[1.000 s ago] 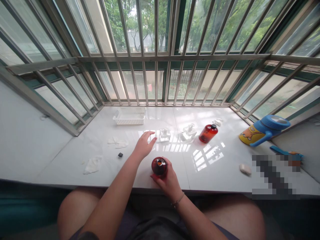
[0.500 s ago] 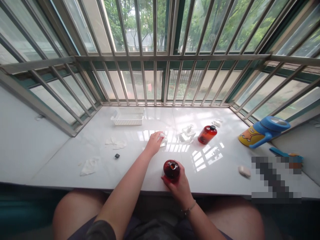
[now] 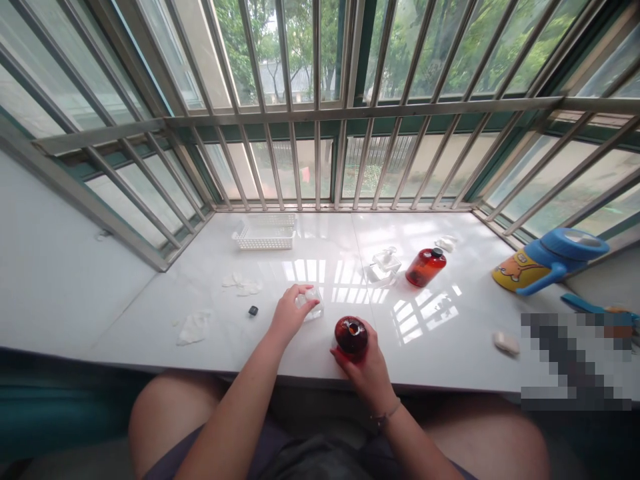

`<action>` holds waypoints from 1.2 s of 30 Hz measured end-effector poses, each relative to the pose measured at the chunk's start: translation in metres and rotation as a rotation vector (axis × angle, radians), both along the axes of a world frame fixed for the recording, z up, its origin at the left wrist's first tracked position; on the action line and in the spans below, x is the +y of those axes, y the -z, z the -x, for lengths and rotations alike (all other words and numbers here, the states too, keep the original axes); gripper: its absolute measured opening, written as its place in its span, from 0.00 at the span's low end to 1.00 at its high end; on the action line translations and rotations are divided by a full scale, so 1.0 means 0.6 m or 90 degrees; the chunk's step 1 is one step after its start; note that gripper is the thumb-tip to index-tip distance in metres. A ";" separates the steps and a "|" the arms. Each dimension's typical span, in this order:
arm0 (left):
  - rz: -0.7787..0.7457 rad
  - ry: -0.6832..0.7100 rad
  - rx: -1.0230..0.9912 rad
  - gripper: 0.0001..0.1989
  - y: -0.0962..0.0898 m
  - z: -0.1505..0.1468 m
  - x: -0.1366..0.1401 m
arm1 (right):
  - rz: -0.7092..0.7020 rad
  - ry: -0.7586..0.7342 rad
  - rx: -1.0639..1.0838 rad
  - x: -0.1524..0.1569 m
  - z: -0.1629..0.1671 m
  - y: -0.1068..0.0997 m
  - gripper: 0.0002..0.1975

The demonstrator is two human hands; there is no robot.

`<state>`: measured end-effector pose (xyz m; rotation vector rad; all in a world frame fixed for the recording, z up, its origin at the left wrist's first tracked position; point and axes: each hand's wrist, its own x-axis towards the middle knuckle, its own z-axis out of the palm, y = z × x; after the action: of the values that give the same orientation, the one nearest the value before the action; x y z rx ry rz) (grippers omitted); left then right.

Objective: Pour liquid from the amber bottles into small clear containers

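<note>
My left hand [image 3: 291, 313] has its thumb and fingers closed round the upper part of a small clear glass bottle [image 3: 315, 309] at the middle of the white ledge. The fingers partly cover it. Close by on the right, near the front edge, my right hand [image 3: 367, 363] is wrapped round a dark red bottle [image 3: 351, 333]. This bottle stands upright, and its uncapped neck faces up. A small black cap [image 3: 253, 311] lies left of my left hand. Farther back on the right lie a red bottle with a black cap [image 3: 425, 268] and another clear glass bottle [image 3: 385, 265].
A white perforated basket [image 3: 265, 233] sits at the back left. Crumpled tissues [image 3: 194, 328] lie on the left. To the right are a blue and yellow mug [image 3: 543, 263], lying tilted, and a small beige block [image 3: 507, 343]. Metal bars [image 3: 340, 115] line the window behind.
My left hand has drawn the clear glass bottle nearer to me and a little left. My right hand keeps hold of the dark red bottle. The whole view has shifted slightly.
</note>
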<state>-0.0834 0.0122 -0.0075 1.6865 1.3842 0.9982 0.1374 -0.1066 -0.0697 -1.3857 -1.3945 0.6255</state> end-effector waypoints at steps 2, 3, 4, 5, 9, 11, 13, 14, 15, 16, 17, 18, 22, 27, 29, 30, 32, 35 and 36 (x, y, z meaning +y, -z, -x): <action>0.025 -0.031 -0.043 0.18 0.002 -0.001 0.001 | -0.004 0.004 -0.003 0.000 0.000 0.002 0.42; 0.035 -0.039 -0.058 0.20 0.002 -0.001 0.002 | -0.006 0.004 -0.006 0.001 0.000 0.003 0.42; 0.042 -0.041 -0.067 0.21 0.002 -0.001 0.004 | -0.008 0.002 -0.009 0.001 0.000 0.005 0.42; 0.048 -0.037 -0.070 0.23 0.002 -0.001 0.006 | -0.009 -0.001 -0.013 0.001 -0.001 0.006 0.42; 0.048 -0.007 -0.061 0.20 0.003 0.002 0.010 | -0.015 -0.007 -0.026 0.001 -0.003 0.012 0.42; 0.049 -0.009 -0.071 0.19 0.004 0.002 0.009 | -0.017 -0.004 -0.029 0.001 -0.004 0.013 0.43; 0.052 -0.016 -0.095 0.23 0.006 0.002 0.009 | -0.017 -0.005 -0.031 0.001 -0.004 0.013 0.43; 0.054 -0.018 -0.105 0.24 0.006 0.002 0.008 | -0.016 -0.007 -0.031 0.001 -0.004 0.013 0.43; 0.057 -0.019 -0.110 0.24 0.007 0.002 0.009 | -0.016 -0.008 -0.030 0.001 -0.004 0.014 0.43; 0.060 -0.019 -0.108 0.24 0.007 0.002 0.009 | -0.015 -0.009 -0.029 0.001 -0.004 0.014 0.43; 0.066 -0.015 -0.103 0.23 0.006 0.002 0.010 | -0.014 -0.011 -0.027 0.001 -0.004 0.014 0.43; 0.075 -0.007 -0.098 0.24 0.006 0.003 0.011 | -0.014 -0.013 -0.027 0.001 -0.005 0.014 0.43; 0.092 0.025 -0.106 0.20 0.004 0.003 0.014 | -0.013 -0.013 -0.030 0.001 -0.005 0.014 0.43; 0.097 0.011 -0.146 0.20 0.010 0.003 0.018 | -0.012 -0.008 -0.022 0.002 -0.002 0.006 0.42; 0.102 0.015 -0.140 0.22 0.014 0.004 0.019 | -0.016 -0.003 -0.020 0.002 -0.001 0.003 0.42; 0.101 0.022 -0.138 0.22 0.015 0.004 0.020 | -0.018 -0.002 -0.021 0.003 -0.001 0.002 0.41; 0.097 0.033 -0.137 0.21 0.016 0.005 0.020 | -0.022 -0.005 -0.025 0.003 -0.002 0.002 0.41; 0.086 0.031 -0.149 0.20 0.016 0.005 0.019 | -0.026 -0.014 -0.037 0.003 -0.003 0.005 0.42; 0.084 0.025 -0.151 0.20 0.015 0.005 0.019 | -0.028 -0.014 -0.041 0.003 -0.004 0.006 0.42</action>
<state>-0.0864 0.0236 -0.0166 1.4429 1.2290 1.0244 0.1396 -0.1047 -0.0734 -1.3683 -1.4673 0.5663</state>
